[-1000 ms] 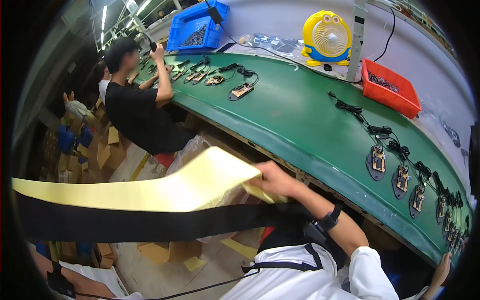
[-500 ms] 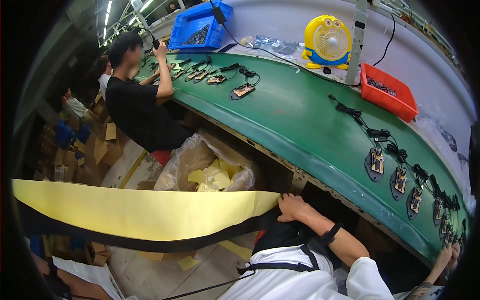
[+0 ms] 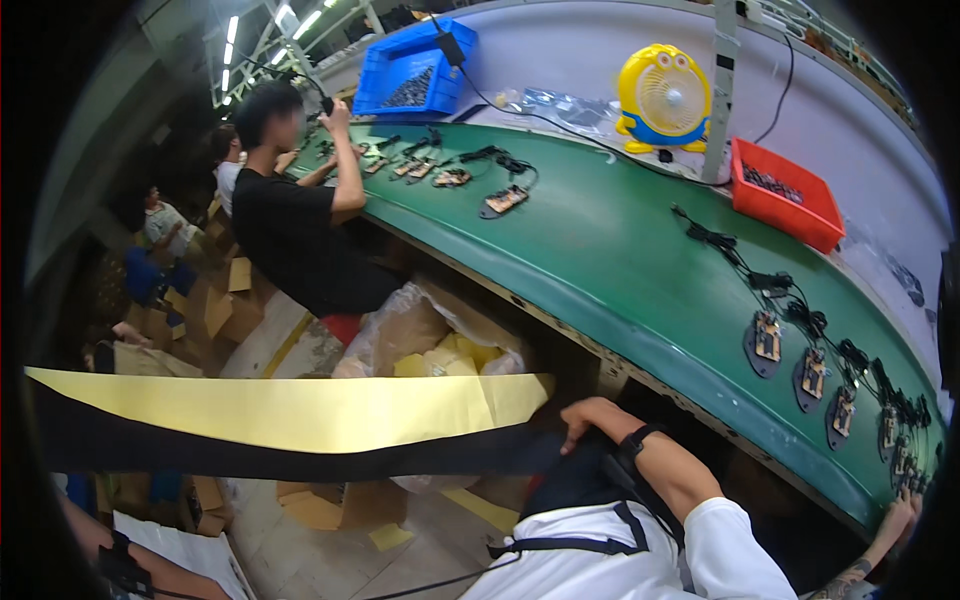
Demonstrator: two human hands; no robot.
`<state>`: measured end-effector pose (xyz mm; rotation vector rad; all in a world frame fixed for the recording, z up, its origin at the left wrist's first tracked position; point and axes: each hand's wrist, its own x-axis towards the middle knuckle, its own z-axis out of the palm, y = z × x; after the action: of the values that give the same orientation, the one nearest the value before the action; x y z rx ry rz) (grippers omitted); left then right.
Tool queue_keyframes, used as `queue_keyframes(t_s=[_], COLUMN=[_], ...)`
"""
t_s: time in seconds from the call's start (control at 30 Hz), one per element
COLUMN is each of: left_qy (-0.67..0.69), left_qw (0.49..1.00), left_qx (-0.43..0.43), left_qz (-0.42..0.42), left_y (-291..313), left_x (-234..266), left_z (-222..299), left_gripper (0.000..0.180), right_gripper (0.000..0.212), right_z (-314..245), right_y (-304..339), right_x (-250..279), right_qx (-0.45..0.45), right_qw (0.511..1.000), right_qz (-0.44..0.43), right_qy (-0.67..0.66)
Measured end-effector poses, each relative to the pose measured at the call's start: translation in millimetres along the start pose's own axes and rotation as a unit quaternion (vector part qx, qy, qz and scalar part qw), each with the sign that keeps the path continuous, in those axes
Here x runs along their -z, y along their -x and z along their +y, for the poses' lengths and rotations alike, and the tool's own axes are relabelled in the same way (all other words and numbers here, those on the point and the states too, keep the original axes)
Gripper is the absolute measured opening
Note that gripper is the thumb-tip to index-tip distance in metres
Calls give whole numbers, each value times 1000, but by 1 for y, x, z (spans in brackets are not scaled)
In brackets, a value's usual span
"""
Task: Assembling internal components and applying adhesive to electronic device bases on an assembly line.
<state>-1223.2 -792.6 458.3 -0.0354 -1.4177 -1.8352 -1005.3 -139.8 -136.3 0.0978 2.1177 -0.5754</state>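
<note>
A long yellow sheet (image 3: pixel 300 410) with a black band (image 3: pixel 300 455) along its lower edge stretches across the view in front of me, above the floor. Just past its right end is my right hand (image 3: pixel 588 418), bent at the wrist, fingers curled downward close to the black band. Whatever those fingers hold, if anything, is hidden. My left forearm (image 3: pixel 150 565), with a black strap at the wrist, enters at the lower left. The left hand itself is out of sight.
A green bench (image 3: pixel 600 240) carries several cabled circuit boards (image 3: pixel 765 340), near a red bin (image 3: pixel 788 195), a blue bin (image 3: pixel 415 75) and a yellow fan (image 3: pixel 668 100). A co-worker (image 3: pixel 300 220) stands at its far side. A plastic-lined box (image 3: pixel 430 330) stands under the bench edge.
My right hand has come away from the yellow sheet's right corner and sits slightly lower. Less yellow and more black shows. The whole view has shifted a little.
</note>
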Motion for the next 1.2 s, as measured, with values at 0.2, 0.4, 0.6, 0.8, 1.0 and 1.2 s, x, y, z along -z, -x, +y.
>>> queue_keyframes(t_s=[0.2, 0.4, 0.6, 0.8, 1.0, 1.2], left_qy=[-4, 2, 87, 175, 170, -23], left_qw=[999, 994, 989, 981, 977, 982], left_qx=[-13, -45, -107, -63, -37, -162], left_qz=[40, 99, 53, -50, -122, -90], left_y=[-22, -31, -14, -35, -28, -2], left_x=[15, 52, 36, 112, 72, -23], left_z=[16, 61, 21, 10, 8, 21], left_gripper=[62, 62, 61, 58, 51, 47], right_gripper=[61, 39, 19, 36, 23, 31], right_z=[1, -129, -213, -167, -49, 1], right_y=[3, 110, 214, 208, 141, 88], right_x=[10, 110, 198, 170, 64, -13], right_qx=[101, 342, 456, 467, 287, 211], right_qw=[989, 845, 570, 636, 813, 923], right_qz=[103, 381, 571, 571, 477, 289], right_qy=[-16, -152, -375, -225, -167, -141])
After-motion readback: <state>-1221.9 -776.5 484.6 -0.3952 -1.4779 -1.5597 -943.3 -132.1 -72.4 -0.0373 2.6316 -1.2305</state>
